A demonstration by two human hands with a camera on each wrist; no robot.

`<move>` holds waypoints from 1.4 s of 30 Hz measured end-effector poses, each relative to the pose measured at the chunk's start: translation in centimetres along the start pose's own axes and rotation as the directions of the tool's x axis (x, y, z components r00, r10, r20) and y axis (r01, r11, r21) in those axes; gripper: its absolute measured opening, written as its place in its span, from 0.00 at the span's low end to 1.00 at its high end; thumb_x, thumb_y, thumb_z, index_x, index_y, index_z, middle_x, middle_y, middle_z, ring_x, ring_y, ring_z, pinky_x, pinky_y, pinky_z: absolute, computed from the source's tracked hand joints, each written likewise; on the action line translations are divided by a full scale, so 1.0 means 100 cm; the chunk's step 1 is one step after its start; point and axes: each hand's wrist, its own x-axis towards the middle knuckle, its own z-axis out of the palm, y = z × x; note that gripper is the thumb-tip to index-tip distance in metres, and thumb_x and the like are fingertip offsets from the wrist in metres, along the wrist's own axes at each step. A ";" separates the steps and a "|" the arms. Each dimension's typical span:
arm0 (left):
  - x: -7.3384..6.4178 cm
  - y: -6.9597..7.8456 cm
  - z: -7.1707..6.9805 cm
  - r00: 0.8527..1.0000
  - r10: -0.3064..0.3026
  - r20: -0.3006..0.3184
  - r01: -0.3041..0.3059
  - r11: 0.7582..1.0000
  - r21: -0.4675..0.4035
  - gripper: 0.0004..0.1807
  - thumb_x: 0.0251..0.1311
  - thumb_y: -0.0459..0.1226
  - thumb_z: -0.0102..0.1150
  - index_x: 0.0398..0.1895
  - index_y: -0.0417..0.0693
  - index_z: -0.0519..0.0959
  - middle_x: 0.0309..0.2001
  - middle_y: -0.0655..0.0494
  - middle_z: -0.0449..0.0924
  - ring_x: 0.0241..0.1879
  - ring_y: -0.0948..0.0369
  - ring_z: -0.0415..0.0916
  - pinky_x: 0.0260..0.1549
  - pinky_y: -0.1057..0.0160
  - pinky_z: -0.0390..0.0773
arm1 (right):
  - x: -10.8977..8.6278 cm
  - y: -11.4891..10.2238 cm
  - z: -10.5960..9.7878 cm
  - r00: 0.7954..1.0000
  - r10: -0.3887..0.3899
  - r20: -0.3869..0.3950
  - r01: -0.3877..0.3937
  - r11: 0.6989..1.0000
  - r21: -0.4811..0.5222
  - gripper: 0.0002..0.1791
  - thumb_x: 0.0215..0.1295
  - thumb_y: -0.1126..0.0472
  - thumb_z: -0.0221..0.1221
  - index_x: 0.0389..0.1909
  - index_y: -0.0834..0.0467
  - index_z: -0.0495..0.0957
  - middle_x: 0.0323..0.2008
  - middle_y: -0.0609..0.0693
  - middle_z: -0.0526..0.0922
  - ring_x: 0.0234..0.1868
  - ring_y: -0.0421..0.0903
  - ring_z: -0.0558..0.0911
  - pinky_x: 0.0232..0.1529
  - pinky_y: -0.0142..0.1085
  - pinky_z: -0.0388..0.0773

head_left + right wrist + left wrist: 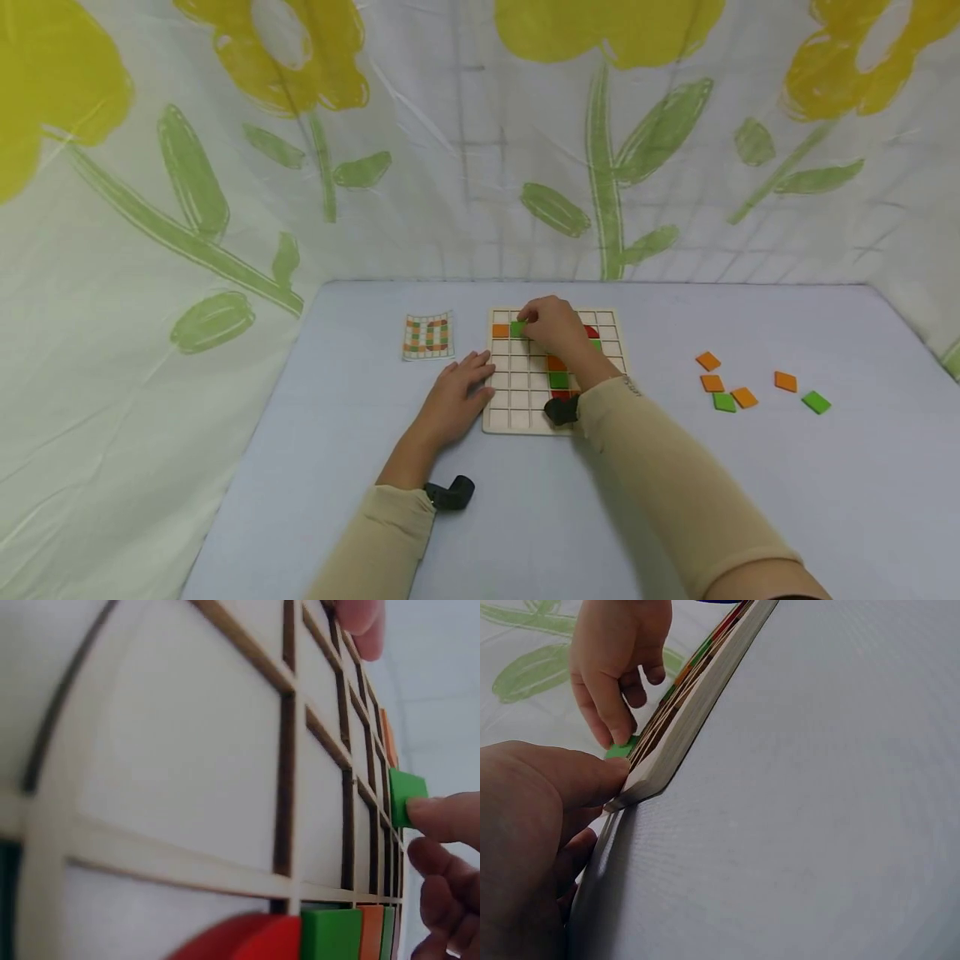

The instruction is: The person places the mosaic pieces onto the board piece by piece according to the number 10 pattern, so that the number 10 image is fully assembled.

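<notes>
On the table lies a wooden grid board with square cells, some filled with orange, green and red pieces. My right hand is over its far left part and pinches a green tile at a cell, right beside an orange tile. In the right wrist view the green tile stands slightly proud of the grid; its far side is hidden. At the board's left edge rests my left hand, fingers extended and spread. The left wrist view shows its thumb touching the board's corner.
Left of the board lies a small pattern card with coloured squares. Several loose tiles are scattered to the right, among them an orange tile and a green tile. A flower-printed curtain hangs behind the table.
</notes>
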 end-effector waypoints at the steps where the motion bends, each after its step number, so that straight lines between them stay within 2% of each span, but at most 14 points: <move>1: 0.000 0.000 0.000 1.000 -0.003 0.001 0.003 1.000 0.000 0.24 0.69 0.41 0.56 0.67 0.47 0.73 0.74 0.58 0.62 0.76 0.57 0.52 0.77 0.52 0.46 | 0.000 -0.001 0.000 1.000 0.006 0.010 -0.005 1.000 -0.021 0.13 0.67 0.57 0.60 0.50 0.53 0.84 0.49 0.54 0.82 0.47 0.52 0.79 0.48 0.45 0.80; 5: 0.000 0.002 0.000 1.000 -0.012 0.000 0.012 1.000 0.001 0.24 0.69 0.40 0.56 0.67 0.47 0.73 0.74 0.57 0.62 0.76 0.57 0.52 0.77 0.52 0.46 | 0.000 -0.004 0.002 0.997 0.035 0.065 -0.027 0.994 -0.110 0.17 0.70 0.54 0.57 0.56 0.51 0.82 0.58 0.54 0.80 0.58 0.54 0.78 0.57 0.49 0.78; 8: 0.000 0.002 0.000 1.000 -0.019 0.000 0.019 1.000 0.002 0.24 0.69 0.40 0.57 0.67 0.47 0.73 0.73 0.58 0.63 0.76 0.58 0.52 0.77 0.53 0.46 | 0.000 -0.005 0.003 0.996 0.047 0.078 -0.033 0.983 -0.178 0.17 0.72 0.52 0.56 0.58 0.50 0.81 0.63 0.53 0.76 0.64 0.55 0.74 0.62 0.50 0.75; 10: 0.001 0.002 0.000 1.000 -0.019 0.000 0.019 1.000 0.003 0.24 0.69 0.41 0.57 0.66 0.47 0.73 0.73 0.58 0.63 0.76 0.58 0.52 0.77 0.53 0.46 | 0.000 -0.006 0.005 0.996 0.046 0.073 -0.029 0.975 -0.219 0.17 0.72 0.52 0.56 0.57 0.49 0.82 0.63 0.51 0.76 0.64 0.54 0.74 0.62 0.49 0.76; 14: 0.001 0.002 0.001 1.000 -0.014 0.006 0.014 1.000 0.000 0.24 0.69 0.41 0.57 0.66 0.47 0.73 0.73 0.58 0.63 0.76 0.58 0.52 0.77 0.53 0.46 | -0.003 -0.006 0.004 0.996 0.045 0.075 -0.027 0.973 -0.231 0.14 0.71 0.52 0.58 0.52 0.47 0.85 0.62 0.49 0.78 0.62 0.52 0.77 0.57 0.48 0.79; 20: 0.000 0.001 0.003 1.000 -0.009 0.001 0.009 1.000 0.006 0.24 0.69 0.41 0.56 0.67 0.47 0.73 0.74 0.58 0.62 0.76 0.58 0.52 0.77 0.53 0.47 | -0.017 0.002 -0.011 0.998 0.009 0.070 0.002 0.986 -0.166 0.13 0.71 0.52 0.57 0.50 0.47 0.85 0.57 0.50 0.81 0.53 0.51 0.80 0.51 0.46 0.81; 23: 0.001 0.001 0.003 1.000 -0.008 -0.002 0.008 1.000 0.008 0.24 0.69 0.41 0.56 0.67 0.47 0.73 0.74 0.58 0.62 0.76 0.58 0.52 0.77 0.53 0.47 | -0.029 0.016 -0.023 1.000 -0.004 0.029 0.007 0.997 -0.076 0.14 0.72 0.52 0.56 0.52 0.48 0.84 0.53 0.52 0.82 0.49 0.51 0.80 0.49 0.46 0.80; 26: 0.002 0.000 0.001 1.000 -0.012 0.000 0.012 1.000 0.012 0.24 0.69 0.41 0.57 0.67 0.47 0.73 0.74 0.59 0.61 0.76 0.59 0.52 0.77 0.53 0.46 | -0.042 0.031 -0.036 1.000 0.005 -0.016 -0.005 1.000 0.016 0.14 0.72 0.52 0.55 0.53 0.49 0.83 0.53 0.54 0.81 0.50 0.53 0.79 0.50 0.47 0.79; 31: 0.004 -0.003 0.000 1.000 -0.017 0.008 0.017 1.000 0.025 0.24 0.70 0.42 0.56 0.68 0.48 0.72 0.74 0.60 0.61 0.76 0.59 0.51 0.77 0.54 0.46 | -0.065 0.058 -0.050 0.994 0.067 -0.091 -0.058 0.994 0.094 0.17 0.71 0.52 0.57 0.56 0.52 0.81 0.51 0.56 0.81 0.49 0.54 0.77 0.49 0.46 0.79; 37: 0.003 -0.001 0.001 1.000 -0.024 0.013 0.023 0.999 0.024 0.24 0.70 0.42 0.55 0.68 0.49 0.72 0.75 0.61 0.60 0.76 0.59 0.51 0.77 0.54 0.45 | -0.092 0.098 -0.067 0.970 0.165 -0.177 -0.150 0.984 0.097 0.19 0.71 0.49 0.56 0.58 0.53 0.79 0.44 0.56 0.80 0.40 0.52 0.75 0.35 0.38 0.75; 42: 0.002 0.000 0.001 0.999 -0.030 0.012 0.030 0.999 0.017 0.25 0.70 0.43 0.55 0.68 0.49 0.72 0.75 0.62 0.60 0.77 0.59 0.51 0.77 0.54 0.45 | -0.106 0.120 -0.081 0.948 0.206 -0.243 -0.186 0.977 0.100 0.21 0.70 0.48 0.57 0.58 0.55 0.79 0.40 0.57 0.78 0.37 0.51 0.73 0.32 0.36 0.72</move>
